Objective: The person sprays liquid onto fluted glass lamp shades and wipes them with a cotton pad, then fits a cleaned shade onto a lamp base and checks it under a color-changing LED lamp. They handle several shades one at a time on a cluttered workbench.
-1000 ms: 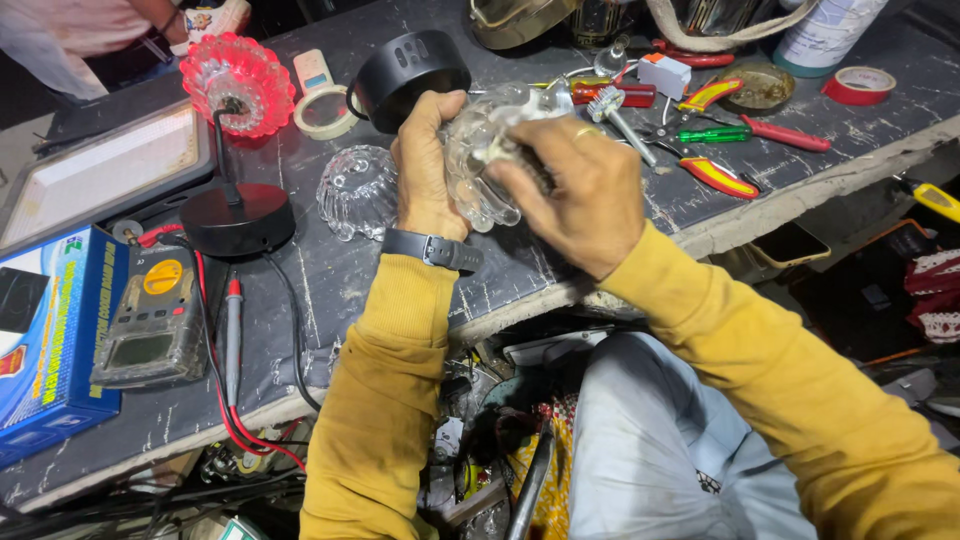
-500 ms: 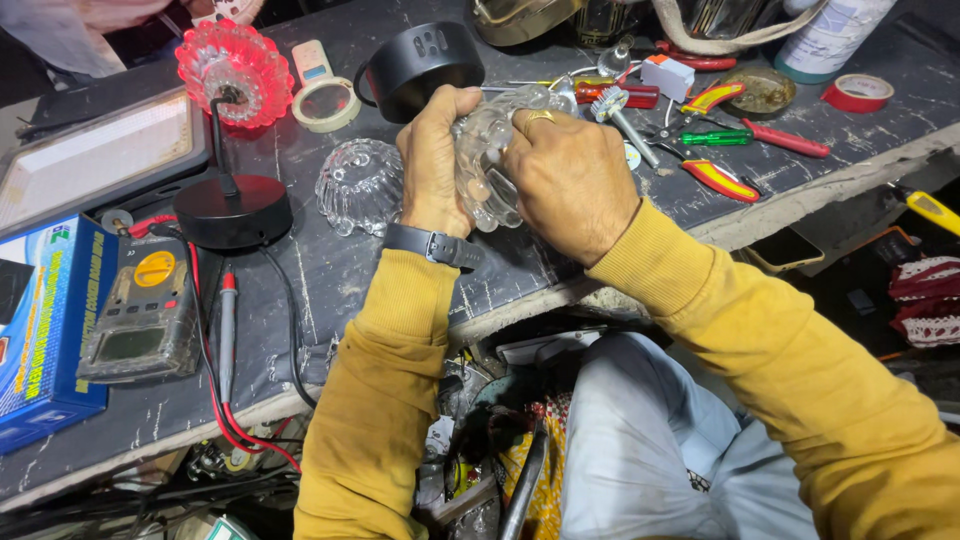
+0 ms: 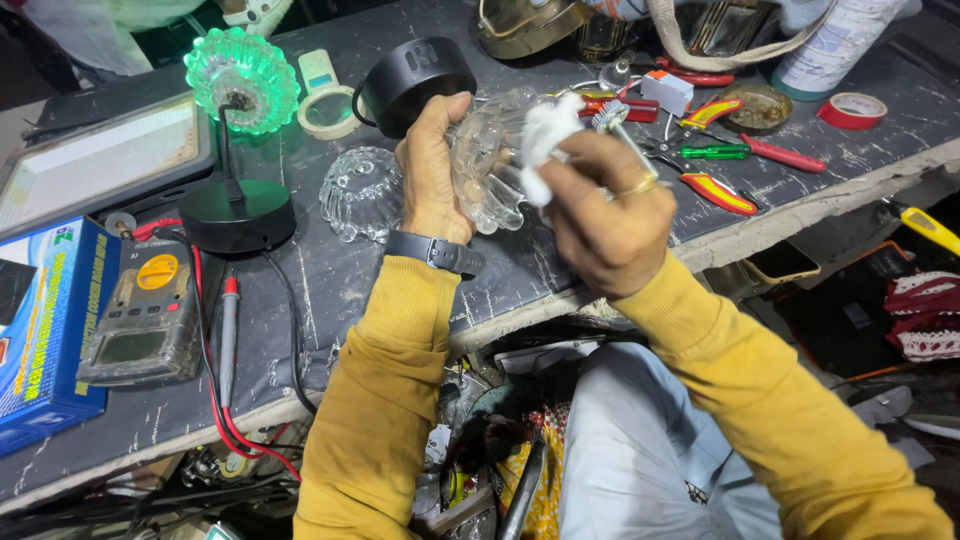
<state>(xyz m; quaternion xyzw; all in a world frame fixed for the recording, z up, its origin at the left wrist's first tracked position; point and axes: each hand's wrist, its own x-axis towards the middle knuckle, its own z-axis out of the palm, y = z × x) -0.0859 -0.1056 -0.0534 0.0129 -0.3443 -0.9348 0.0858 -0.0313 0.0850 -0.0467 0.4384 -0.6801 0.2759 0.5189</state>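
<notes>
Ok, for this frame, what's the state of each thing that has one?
Lamp: lit, green, upright.
Glass shade: held in left hand, off the bench.
White wad: pinched in right hand, against the shade.
Second shade: resting on the bench.
Multimeter: screen blank.

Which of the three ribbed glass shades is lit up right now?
The green-glowing shade on the black stand; the clear shade on the bench and the one in the left hand are unlit.
</notes>
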